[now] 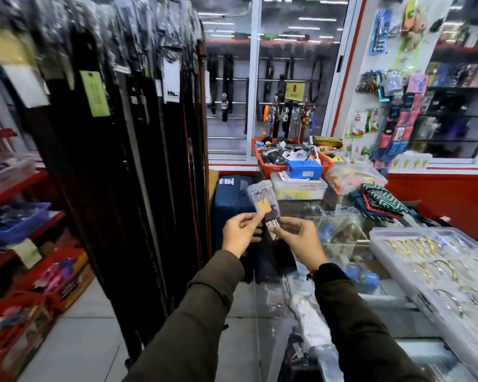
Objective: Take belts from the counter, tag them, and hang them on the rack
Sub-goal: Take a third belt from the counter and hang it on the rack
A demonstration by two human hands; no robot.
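A dark belt (pixel 271 252) in a clear plastic sleeve hangs down between my hands at the counter's left end. Its buckle end and a yellow tag (pixel 264 206) stick up above my fingers. My left hand (pixel 242 231) pinches the tag and sleeve from the left. From the right, my right hand (pixel 298 239) grips the belt just below the buckle. The rack (pixel 122 133), packed with several black belts in plastic, stands to the left of my hands.
The glass counter (pixel 392 323) at right carries a clear box of bangles (pixel 436 271), a red basket (pixel 273 168), a blue box (pixel 303 169) and folded cloth (pixel 381 201). A blue suitcase (pixel 231 199) stands behind my hands. Red shelves (pixel 14 188) line the left wall.
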